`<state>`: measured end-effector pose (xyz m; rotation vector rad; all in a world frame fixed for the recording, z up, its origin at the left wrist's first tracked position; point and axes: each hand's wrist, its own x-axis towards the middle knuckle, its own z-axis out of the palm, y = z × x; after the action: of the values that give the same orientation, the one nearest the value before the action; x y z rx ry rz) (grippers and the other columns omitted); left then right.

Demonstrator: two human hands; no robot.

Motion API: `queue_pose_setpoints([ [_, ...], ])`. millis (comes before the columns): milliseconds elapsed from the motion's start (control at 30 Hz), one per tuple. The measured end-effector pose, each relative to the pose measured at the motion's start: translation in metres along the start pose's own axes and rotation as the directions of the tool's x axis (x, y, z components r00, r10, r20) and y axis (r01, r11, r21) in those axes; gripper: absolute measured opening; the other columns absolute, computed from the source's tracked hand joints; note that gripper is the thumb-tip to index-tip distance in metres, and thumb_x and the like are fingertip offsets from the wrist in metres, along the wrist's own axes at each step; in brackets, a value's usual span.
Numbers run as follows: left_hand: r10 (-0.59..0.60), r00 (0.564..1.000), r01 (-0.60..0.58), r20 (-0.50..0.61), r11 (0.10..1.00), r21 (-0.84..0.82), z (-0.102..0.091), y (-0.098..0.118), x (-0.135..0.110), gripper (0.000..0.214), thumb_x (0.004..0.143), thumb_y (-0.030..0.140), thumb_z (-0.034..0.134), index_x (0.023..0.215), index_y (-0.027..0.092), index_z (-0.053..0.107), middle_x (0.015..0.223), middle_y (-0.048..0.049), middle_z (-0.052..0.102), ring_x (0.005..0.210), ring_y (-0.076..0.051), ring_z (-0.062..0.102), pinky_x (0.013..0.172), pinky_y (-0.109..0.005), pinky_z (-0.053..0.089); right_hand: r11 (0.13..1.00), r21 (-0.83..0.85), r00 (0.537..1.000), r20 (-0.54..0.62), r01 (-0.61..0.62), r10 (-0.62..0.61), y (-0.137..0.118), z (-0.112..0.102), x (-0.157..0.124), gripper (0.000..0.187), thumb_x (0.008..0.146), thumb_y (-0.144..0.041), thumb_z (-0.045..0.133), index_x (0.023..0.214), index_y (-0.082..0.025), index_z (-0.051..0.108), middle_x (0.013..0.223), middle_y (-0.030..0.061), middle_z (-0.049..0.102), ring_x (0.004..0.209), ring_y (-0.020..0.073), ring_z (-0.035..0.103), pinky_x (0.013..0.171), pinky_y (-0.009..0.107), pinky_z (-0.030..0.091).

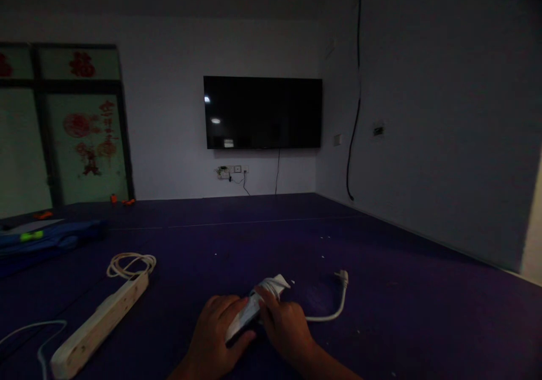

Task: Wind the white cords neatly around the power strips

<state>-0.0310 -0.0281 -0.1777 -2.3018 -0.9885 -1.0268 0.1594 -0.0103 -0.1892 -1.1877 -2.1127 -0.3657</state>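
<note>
A white power strip (249,312) with its cord wound round it lies on the dark purple floor mat (381,289) at the bottom middle. My left hand (215,335) grips its near end from the left. My right hand (285,326) is closed over the wound cord from the right. The loose end of the cord (334,306) curves away to the right and ends in a white plug (342,277) lying on the mat.
A longer white power strip (101,323) with a coiled cord (131,264) lies to the left, with another thin white cable (38,335) beside it. A blue bag (51,239) sits at far left. A wall-mounted TV (262,112) hangs ahead.
</note>
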Motion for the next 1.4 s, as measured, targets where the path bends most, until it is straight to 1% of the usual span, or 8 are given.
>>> queue_pose_setpoints([
  [133, -0.170, 0.982, 0.178, 0.078, 0.976, -0.126, 0.000, 0.004, -0.002, 0.043, 0.077, 0.048, 0.055, 0.112, 0.023, 0.058, 0.107, -0.0071, 0.066, 0.096, -0.020, 0.062, 0.081, -0.030, 0.051, 0.999, 0.002, 0.999, -0.016, 0.036, -0.036, 0.000, 0.003, -0.001, 0.032, 0.088, -0.021, 0.036, 0.115, -0.021, 0.053, 0.070, 0.0014, 0.070, 0.050, 0.0185, 0.065, 0.045, 0.024, 0.046],
  [233, -0.284, 0.942, 0.321, 0.180, 0.921, -0.222, -0.002, 0.009, 0.003, 0.043, 0.079, 0.048, 0.051, 0.114, 0.024, 0.056, 0.111, -0.0063, 0.064, 0.101, -0.020, 0.059, 0.087, -0.031, 0.048, 0.999, -0.022, 0.999, -0.015, 0.036, -0.036, 0.000, 0.004, -0.001, 0.033, 0.088, -0.021, 0.036, 0.116, -0.022, 0.052, 0.069, 0.0013, 0.070, 0.050, 0.0189, 0.065, 0.044, 0.024, 0.046],
  [400, -0.455, 0.789, 0.569, 0.413, 0.794, -0.213, -0.011, 0.021, 0.014, 0.034, 0.078, 0.043, 0.051, 0.102, 0.023, 0.063, 0.094, -0.0044, 0.069, 0.087, -0.019, 0.063, 0.077, -0.028, 0.047, 1.000, -0.016, 1.000, 0.006, 0.027, -0.027, -0.001, 0.001, -0.001, 0.034, 0.086, -0.019, 0.039, 0.118, -0.022, 0.051, 0.076, 0.0021, 0.071, 0.054, 0.0179, 0.066, 0.047, 0.023, 0.047],
  [500, -0.505, 0.734, 0.635, 0.453, 0.747, -0.197, -0.012, 0.025, 0.017, 0.025, 0.075, 0.038, 0.053, 0.087, 0.020, 0.066, 0.083, -0.0045, 0.070, 0.078, -0.020, 0.064, 0.069, -0.027, 0.046, 1.000, 0.000, 0.999, 0.023, 0.026, -0.026, -0.001, -0.001, 0.000, 0.035, 0.086, -0.018, 0.039, 0.120, -0.023, 0.050, 0.080, 0.0025, 0.071, 0.057, 0.0175, 0.067, 0.049, 0.022, 0.048],
  [600, -0.506, 0.735, 0.659, 0.451, 0.690, -0.299, -0.010, 0.025, 0.016, 0.019, 0.073, 0.032, 0.055, 0.082, 0.019, 0.066, 0.080, -0.0037, 0.071, 0.073, -0.019, 0.064, 0.063, -0.025, 0.046, 1.000, 0.003, 0.998, 0.054, 0.019, -0.019, -0.002, -0.003, 0.000, 0.036, 0.087, -0.018, 0.038, 0.121, -0.023, 0.050, 0.081, 0.0035, 0.071, 0.058, 0.0180, 0.067, 0.051, 0.022, 0.048],
  [800, -0.468, 0.742, 0.669, 0.480, 0.465, -0.581, -0.008, 0.021, 0.015, 0.032, 0.071, 0.029, 0.058, 0.101, 0.017, 0.065, 0.091, -0.0045, 0.071, 0.080, -0.019, 0.064, 0.072, -0.026, 0.048, 1.000, 0.028, 0.998, 0.065, -0.007, 0.005, -0.001, 0.002, -0.002, 0.036, 0.090, -0.020, 0.034, 0.123, -0.022, 0.049, 0.084, 0.0051, 0.071, 0.060, 0.0183, 0.067, 0.053, 0.024, 0.049],
  [1100, -0.585, 0.635, 0.721, 0.505, 0.213, -0.660, 0.008, 0.013, 0.007, 0.052, 0.058, 0.045, 0.071, 0.098, 0.013, 0.066, 0.092, -0.0088, 0.071, 0.082, -0.023, 0.065, 0.074, -0.032, 0.050, 0.997, 0.062, 0.988, 0.153, -0.047, 0.037, -0.001, 0.001, 0.000, 0.039, 0.090, -0.020, 0.034, 0.128, -0.021, 0.045, 0.085, 0.0063, 0.071, 0.064, 0.0195, 0.067, 0.055, 0.025, 0.049],
  [1400, -0.586, 0.688, 0.677, 0.427, 0.307, -0.669, 0.004, 0.013, 0.011, 0.040, 0.063, 0.041, 0.067, 0.096, 0.017, 0.067, 0.091, -0.0055, 0.072, 0.080, -0.021, 0.066, 0.072, -0.029, 0.051, 0.986, 0.110, 0.973, 0.207, -0.122, 0.097, -0.004, -0.005, 0.003, 0.039, 0.093, -0.023, 0.031, 0.131, -0.022, 0.039, 0.089, 0.0067, 0.070, 0.067, 0.0185, 0.067, 0.057, 0.023, 0.046],
])
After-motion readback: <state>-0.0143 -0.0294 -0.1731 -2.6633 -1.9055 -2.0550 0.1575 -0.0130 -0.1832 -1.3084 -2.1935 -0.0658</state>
